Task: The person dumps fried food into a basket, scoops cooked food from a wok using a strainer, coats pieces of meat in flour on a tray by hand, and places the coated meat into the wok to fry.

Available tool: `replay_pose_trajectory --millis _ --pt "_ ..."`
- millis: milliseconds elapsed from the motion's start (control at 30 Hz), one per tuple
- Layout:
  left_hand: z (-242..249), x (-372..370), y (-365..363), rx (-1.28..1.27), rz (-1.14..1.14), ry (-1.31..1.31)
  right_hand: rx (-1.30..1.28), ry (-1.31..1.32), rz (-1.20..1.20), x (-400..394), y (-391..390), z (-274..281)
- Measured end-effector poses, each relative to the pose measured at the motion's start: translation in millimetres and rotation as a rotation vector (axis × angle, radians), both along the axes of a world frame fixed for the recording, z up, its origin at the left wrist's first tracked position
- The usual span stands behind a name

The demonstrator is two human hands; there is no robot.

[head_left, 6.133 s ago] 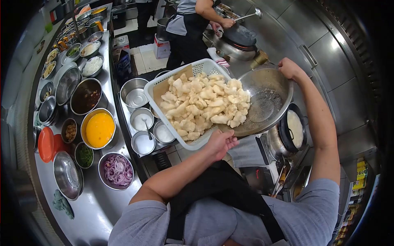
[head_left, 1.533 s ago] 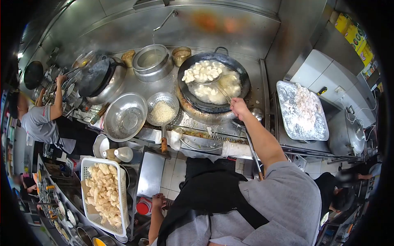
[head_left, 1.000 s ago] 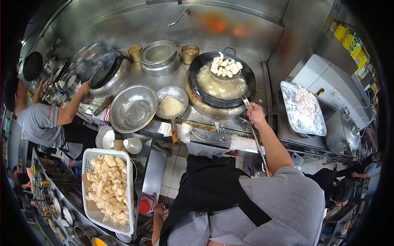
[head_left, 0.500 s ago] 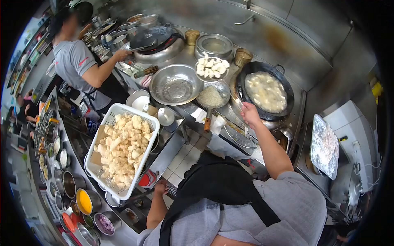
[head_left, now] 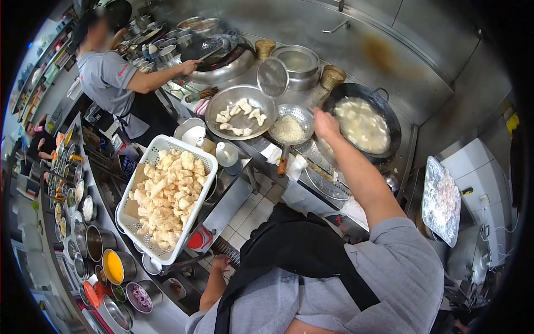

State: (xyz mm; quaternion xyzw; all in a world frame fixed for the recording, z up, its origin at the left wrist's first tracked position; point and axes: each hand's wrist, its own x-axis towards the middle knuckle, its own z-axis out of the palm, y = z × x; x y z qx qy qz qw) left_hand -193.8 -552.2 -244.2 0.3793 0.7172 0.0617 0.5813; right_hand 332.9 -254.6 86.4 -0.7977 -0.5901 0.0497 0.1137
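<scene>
My right hand (head_left: 327, 123) is closed around the handle of a skimmer (head_left: 273, 77). The skimmer's round mesh head stands tilted at the right rim of a wide metal bowl (head_left: 214, 100), with no pieces on it. Pale battered pieces (head_left: 242, 106) lie in the bowl. Just right of my hand is a wok (head_left: 392, 119) of bubbling oil with more pieces (head_left: 364, 127) in it. Between bowl and wok rests a wooden-handled strainer (head_left: 288, 129) holding pale crumbs. My left hand (head_left: 221, 263) hangs low beside my apron, its fingers too small to make out.
A white plastic basket (head_left: 208, 161) heaped with fried pieces (head_left: 167, 195) stands at left. Squeeze bottles (head_left: 227, 153) are beside it. A co-worker (head_left: 108, 78) works at another wok (head_left: 222, 69). A foil-covered tray (head_left: 439, 206) is at right; ingredient bowls (head_left: 119, 270) line the lower left.
The skimmer, level and full of pieces before, has tipped over to the left. Its pieces now lie in the metal bowl. My right hand moved up and left with it.
</scene>
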Motion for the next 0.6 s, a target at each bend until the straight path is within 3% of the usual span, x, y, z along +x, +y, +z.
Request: replay_pose_trajectory --millis 100,200,267,333,400,600 --pt "-16 -1 3 -0.021 0.044 -0.108 0.066 0.052 -0.155 41 -10 10" --pt "-14 6 19 0.063 -0.129 -0.035 0.108 0.066 -0.309 109 -36 13" --pt "-47 1 33 -0.007 0.115 -0.208 0.105 0.07 -0.464 157 -68 22" --pt "-28 13 47 0.012 -0.002 -0.142 0.106 0.043 -0.629 196 -106 27" --pt "-32 13 59 -0.07 0.091 -0.2 0.101 -0.038 -0.728 232 -144 23" --pt "-26 33 80 -0.082 0.041 -0.167 -0.103 -0.175 -0.778 258 -230 35"
